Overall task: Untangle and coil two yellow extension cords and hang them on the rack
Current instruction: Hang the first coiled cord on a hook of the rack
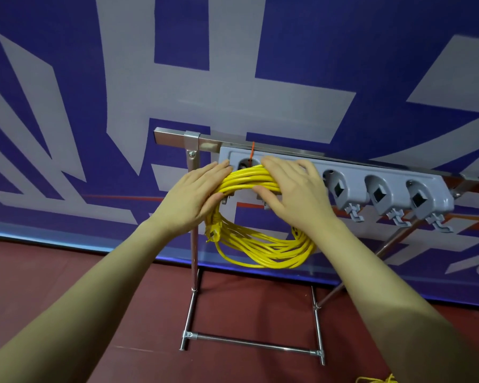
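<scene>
- Coiled yellow extension cord (pixel 263 244) is hanging off the left end of the grey holder strip (pixel 343 181), top of the loop bunched at the first slot, rest of the loop drooping below toward 6 o'clock.
- Left hand (pixel 194 197) is sitting at 9 o'clock of the bundle top, fingers straight and together, pressing the strands from the left; thumb is tucking under the strands.
- Right hand (pixel 291 189) is sitting at 3 o'clock of the bundle top, fingers lying over the strands, thumb curling underneath, so I'm calling it a grip round the bundle.
- Both hands are touching the cord, near each other, a short run of yellow strands showing between them.
- Plug (pixel 214 230) is dangling at the coil's left side, about 9 o'clock on the loop, just beside the left upright of the metal rack (pixel 194 258).
- Orange zip tie (pixel 252 153) is showing at 12 o'clock above the hands, on the rack's top bar.
- Three more grey holders with hooks are running off toward 3 o'clock, nothing hanging on them.
- Second yellow cord (pixel 376 379) is peeking in at the bottom edge, around 5 o'clock, on the red floor (pixel 67 272); mostly cut off.
- Blue and grey banner (pixel 122 92) is filling the background behind the rack.
</scene>
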Tool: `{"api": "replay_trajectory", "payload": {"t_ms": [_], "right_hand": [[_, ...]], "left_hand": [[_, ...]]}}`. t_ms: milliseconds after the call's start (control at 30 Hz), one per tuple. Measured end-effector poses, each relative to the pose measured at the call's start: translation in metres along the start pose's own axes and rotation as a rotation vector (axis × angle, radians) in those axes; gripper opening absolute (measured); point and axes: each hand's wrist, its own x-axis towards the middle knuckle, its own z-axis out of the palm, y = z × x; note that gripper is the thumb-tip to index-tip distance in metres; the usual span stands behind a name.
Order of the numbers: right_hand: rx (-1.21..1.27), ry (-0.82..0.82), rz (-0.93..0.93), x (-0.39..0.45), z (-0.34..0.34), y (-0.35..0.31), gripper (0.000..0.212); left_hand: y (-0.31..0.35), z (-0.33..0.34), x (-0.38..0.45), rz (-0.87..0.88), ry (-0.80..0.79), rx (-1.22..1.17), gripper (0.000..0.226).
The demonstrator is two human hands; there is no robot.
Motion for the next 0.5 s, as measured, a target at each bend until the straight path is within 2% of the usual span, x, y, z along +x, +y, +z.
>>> {"api": "replay_trajectory", "payload": {"t_ms": [200, 500], "right_hand": [[-0.009, 0.12, 0.004, -0.008, 0.011, -0.005, 0.042], [-0.155, 0.081, 0.043, -0.019, 0.019, -0.01, 0.045]], "left_hand": [[-0.005, 0.01, -0.003, -0.02, 0.009, 0.068, 0.052], [0.005, 0.017, -0.009, -0.061, 0.07, 0.127, 0.052]]}}
